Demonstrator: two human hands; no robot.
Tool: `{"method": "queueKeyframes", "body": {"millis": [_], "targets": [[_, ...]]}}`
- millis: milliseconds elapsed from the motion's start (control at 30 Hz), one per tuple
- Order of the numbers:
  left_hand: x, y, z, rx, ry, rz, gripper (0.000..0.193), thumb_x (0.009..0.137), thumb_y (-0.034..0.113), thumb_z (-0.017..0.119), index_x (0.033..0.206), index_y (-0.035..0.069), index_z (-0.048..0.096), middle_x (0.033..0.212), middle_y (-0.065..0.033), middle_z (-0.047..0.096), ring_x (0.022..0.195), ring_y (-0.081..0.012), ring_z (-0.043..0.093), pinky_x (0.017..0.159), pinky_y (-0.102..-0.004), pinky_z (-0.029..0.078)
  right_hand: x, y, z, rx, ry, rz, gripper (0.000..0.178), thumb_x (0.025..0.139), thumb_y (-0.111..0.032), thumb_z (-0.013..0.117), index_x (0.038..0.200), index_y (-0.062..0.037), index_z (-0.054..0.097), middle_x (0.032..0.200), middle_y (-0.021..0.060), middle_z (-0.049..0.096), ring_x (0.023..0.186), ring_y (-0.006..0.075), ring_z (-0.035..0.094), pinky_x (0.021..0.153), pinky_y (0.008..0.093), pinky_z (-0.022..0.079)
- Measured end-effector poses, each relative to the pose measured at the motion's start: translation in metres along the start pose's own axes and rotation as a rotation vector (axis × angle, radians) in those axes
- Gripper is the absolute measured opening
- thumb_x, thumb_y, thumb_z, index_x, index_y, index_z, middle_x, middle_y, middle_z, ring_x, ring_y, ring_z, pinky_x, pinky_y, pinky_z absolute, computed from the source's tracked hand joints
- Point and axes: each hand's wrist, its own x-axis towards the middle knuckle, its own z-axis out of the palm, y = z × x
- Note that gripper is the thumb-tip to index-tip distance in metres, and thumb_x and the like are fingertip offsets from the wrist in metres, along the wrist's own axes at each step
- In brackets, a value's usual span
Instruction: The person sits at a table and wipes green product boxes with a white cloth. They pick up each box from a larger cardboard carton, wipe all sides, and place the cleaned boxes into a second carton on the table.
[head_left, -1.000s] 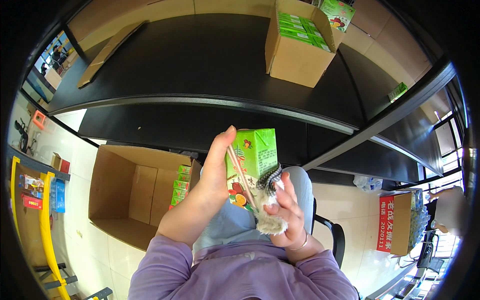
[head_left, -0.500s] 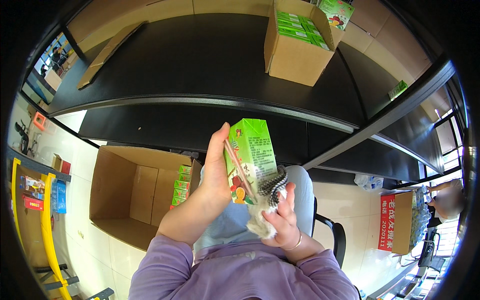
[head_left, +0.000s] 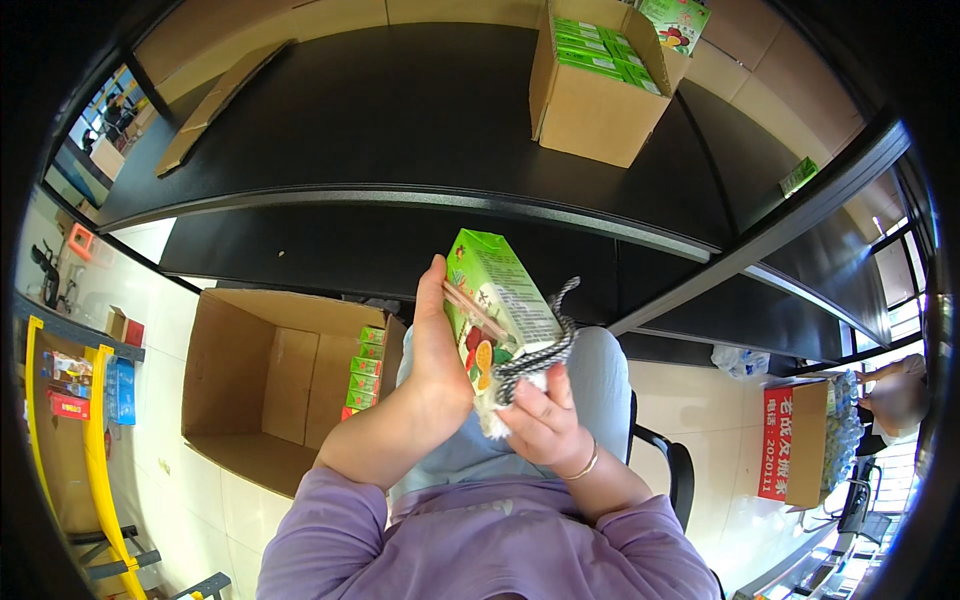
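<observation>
A green juice carton (head_left: 508,290) with fruit pictures on it is held tilted above my lap. Its straw (head_left: 474,311) lies slantwise along the front face. My left hand (head_left: 433,345) grips the carton from the left side, the thumb up by its top corner. In my right hand (head_left: 543,420) is a bunched white cloth (head_left: 490,415) with a black-and-white cord (head_left: 540,356). The cloth presses against the carton's lower end, and the cord loops across its lower right edge. My right fingers are curled around the cloth.
An open cardboard box (head_left: 240,375) with several green cartons (head_left: 364,370) stands at lower left. On the black shelf (head_left: 400,110) sits another box (head_left: 590,125) filled with green cartons. A flat cardboard piece (head_left: 215,110) lies at left. A person (head_left: 893,400) is beside bottles at far right.
The carton has tilted further, its top leaning left. My right hand with the cloth has shifted left and up along its lower end, and the cord has swung out to the right.
</observation>
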Motion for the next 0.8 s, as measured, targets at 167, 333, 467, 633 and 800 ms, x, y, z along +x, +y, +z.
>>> {"method": "queueKeyframes", "body": {"millis": [167, 333, 467, 633, 800], "targets": [[-0.002, 0.003, 0.003, 0.019, -0.032, 0.018, 0.047, 0.084, 0.047, 0.039, 0.101, 0.006, 0.055, 0.090, -0.0128, 0.059, 0.080, -0.0265, 0.059, 0.073, -0.0396, 0.049, 0.002, -0.003, -0.004, 0.016, -0.054, 0.028, 0.024, 0.064, -0.005, 0.068, 0.088, -0.0084, 0.065, 0.106, 0.0027, 0.057, 0.110, 0.0242, 0.043, 0.090, 0.0347, 0.041], [0.001, 0.001, 0.001, 0.043, -0.149, -0.007, 0.044, 0.084, 0.045, 0.039, 0.093, 0.005, 0.057, 0.081, -0.0132, 0.060, 0.075, -0.0236, 0.057, 0.066, -0.0350, 0.048, 0.011, 0.003, -0.019, 0.189, -0.028, -0.008, 0.022, 0.065, -0.005, 0.066, 0.087, -0.0064, 0.065, 0.099, 0.0039, 0.061, 0.100, 0.0202, 0.049, 0.086, 0.0314, 0.044], [0.005, -0.003, -0.004, 0.093, -0.269, -0.029, 0.047, 0.083, 0.047, 0.039, 0.092, 0.004, 0.056, 0.077, -0.0116, 0.057, 0.068, -0.0215, 0.053, 0.063, -0.0312, 0.046, 0.012, -0.005, -0.016, 0.442, 0.204, 0.118, 0.018, 0.065, -0.002, 0.068, 0.080, -0.0035, 0.060, 0.095, 0.0088, 0.058, 0.096, 0.0252, 0.051, 0.079, 0.0327, 0.046], [-0.003, -0.008, -0.002, 0.007, -0.434, -0.173, 0.060, 0.078, 0.059, 0.038, 0.095, 0.004, 0.053, 0.076, -0.0102, 0.053, 0.069, -0.0219, 0.053, 0.063, -0.0324, 0.046, 0.021, -0.009, -0.022, 0.578, 0.326, 0.433, 0.037, 0.067, 0.002, 0.068, 0.094, -0.0057, 0.044, 0.096, 0.0134, 0.045, 0.091, 0.0304, 0.055, 0.075, 0.0370, 0.046], [-0.005, -0.011, -0.008, 0.187, -0.506, -0.060, 0.066, 0.077, 0.061, 0.037, 0.104, 0.003, 0.051, 0.087, -0.0113, 0.054, 0.071, -0.0223, 0.053, 0.063, -0.0337, 0.045, 0.031, -0.014, -0.027, 0.426, 0.280, 0.459, 0.038, 0.064, 0.005, 0.066, 0.097, -0.0057, 0.050, 0.101, 0.0147, 0.046, 0.089, 0.0265, 0.053, 0.073, 0.0320, 0.044]]}}
